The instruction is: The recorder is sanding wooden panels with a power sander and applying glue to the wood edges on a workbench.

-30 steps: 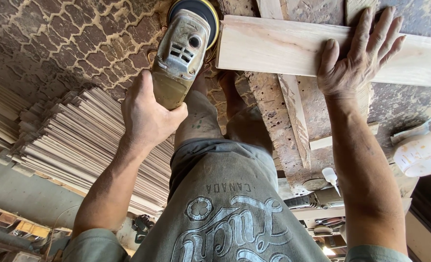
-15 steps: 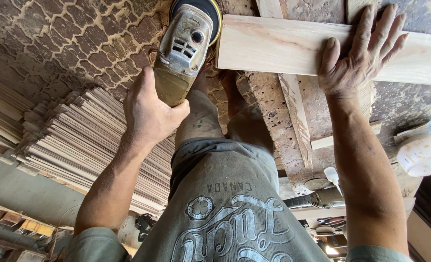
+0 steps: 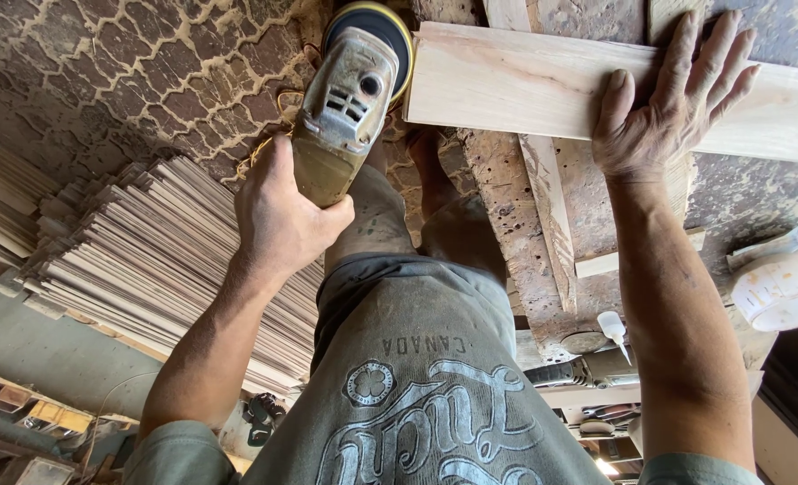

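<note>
Sander (image 3: 350, 99), top centre: long axis near-vertical in frame, disc end up, top edge cropped. Left hand (image 3: 282, 216) fingers wrapped round its handle. Right hand (image 3: 664, 108) flat, fingers spread, on plank (image 3: 507, 81) running left-right, far end cropped. Disc face hidden.

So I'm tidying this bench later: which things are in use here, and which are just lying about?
In use: sander gripped by left hand; pale board pressed flat by right hand.

Lying about: stacked strips, glue bottle, white tub.
</note>
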